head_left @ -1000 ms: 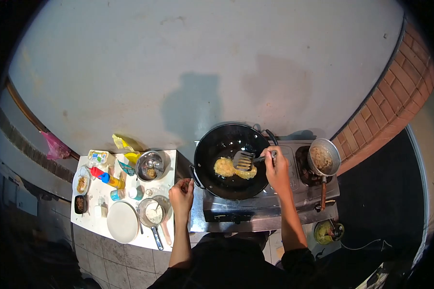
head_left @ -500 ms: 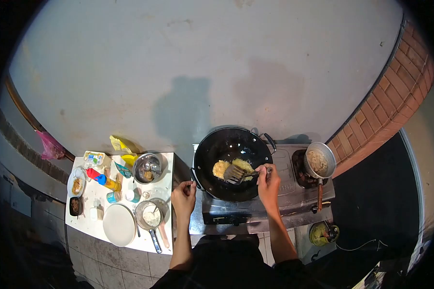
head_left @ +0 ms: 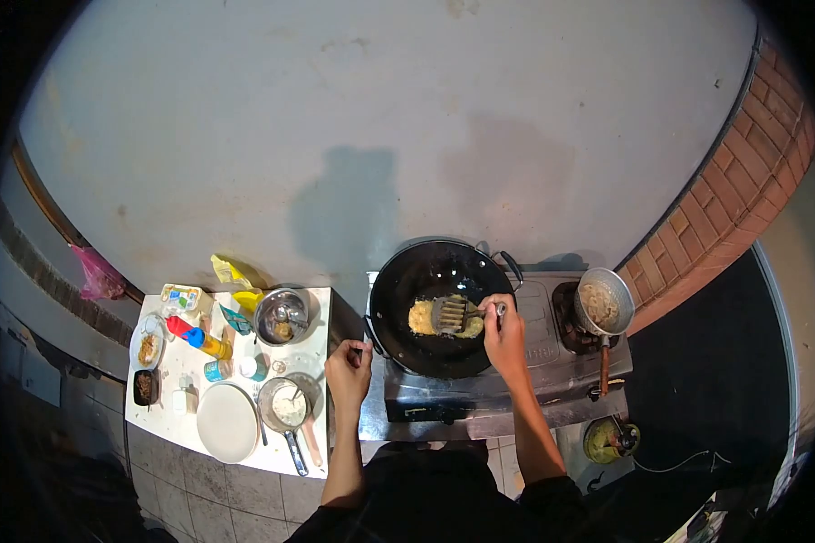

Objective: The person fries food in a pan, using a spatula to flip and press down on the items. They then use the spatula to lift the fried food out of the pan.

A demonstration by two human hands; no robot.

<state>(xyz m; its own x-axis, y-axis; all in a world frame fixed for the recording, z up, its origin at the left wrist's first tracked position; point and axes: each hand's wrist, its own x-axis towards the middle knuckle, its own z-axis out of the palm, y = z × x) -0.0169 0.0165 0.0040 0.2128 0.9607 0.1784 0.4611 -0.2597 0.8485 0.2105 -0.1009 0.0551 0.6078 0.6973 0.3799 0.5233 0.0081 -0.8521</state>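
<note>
A black wok [head_left: 426, 357] sits on the steel stove [head_left: 539, 335]. Inside it lie golden fried pieces [head_left: 421, 317], partly covered by a slotted spatula [head_left: 449, 315]. My right hand [head_left: 505, 337] is closed around the spatula's handle over the wok's right side. At the wok's left rim, beside its side handle [head_left: 375, 337], my left hand [head_left: 349, 369] has its fingers curled together. Whether it grips that handle or something small is hidden.
On the right burner stands a small pot [head_left: 604, 303] with food and a wooden handle. The white table [head_left: 167, 425] at left bears a plate [head_left: 226, 423], a steel bowl [head_left: 281, 317], a saucepan [head_left: 283, 404] and squeeze bottles [head_left: 206, 344]. A green container [head_left: 611, 441] stands lower right.
The spatula has turned flatter, its slots now showing, and sits slightly further right over the fried pieces. My right hand has tilted and moved up a little. My left hand stays by the wok's rim.
</note>
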